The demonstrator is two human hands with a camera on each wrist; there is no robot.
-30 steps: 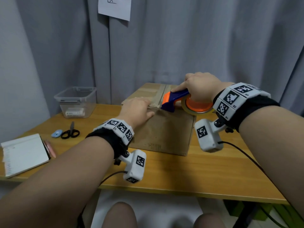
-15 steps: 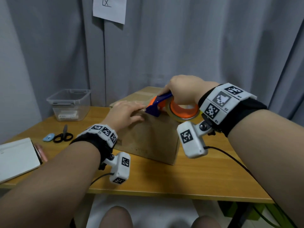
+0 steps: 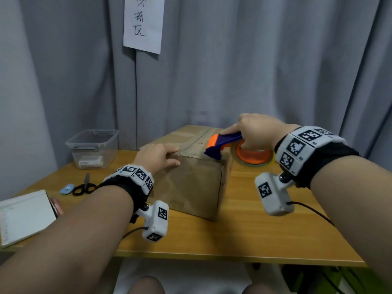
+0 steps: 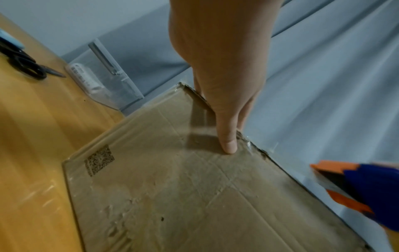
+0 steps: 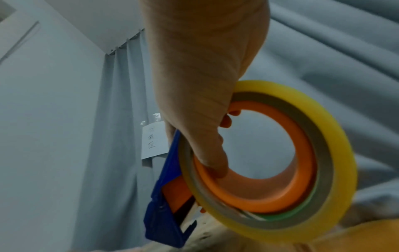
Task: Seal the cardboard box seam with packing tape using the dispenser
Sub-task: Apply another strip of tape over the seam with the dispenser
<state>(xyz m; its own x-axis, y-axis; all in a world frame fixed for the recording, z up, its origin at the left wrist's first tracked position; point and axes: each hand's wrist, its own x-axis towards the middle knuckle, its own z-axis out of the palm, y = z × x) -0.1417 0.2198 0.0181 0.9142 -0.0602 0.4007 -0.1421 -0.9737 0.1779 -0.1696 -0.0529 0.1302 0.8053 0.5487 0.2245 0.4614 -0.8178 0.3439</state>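
Blue-and-orange dispenser (image 3: 221,145), yellow tape (image 5: 336,153), brown box (image 3: 197,187).

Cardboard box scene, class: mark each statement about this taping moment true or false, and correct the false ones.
1. The right hand grips the tape dispenser. True.
2. The left hand holds the scissors. False: the scissors lie on the table; the left hand rests on the cardboard box, thumb down its front face.
3. The dispenser's blue head sits at the box's near top edge. True.
4. The clear plastic container stands on top of the box. False: it stands on the table, left of the box.
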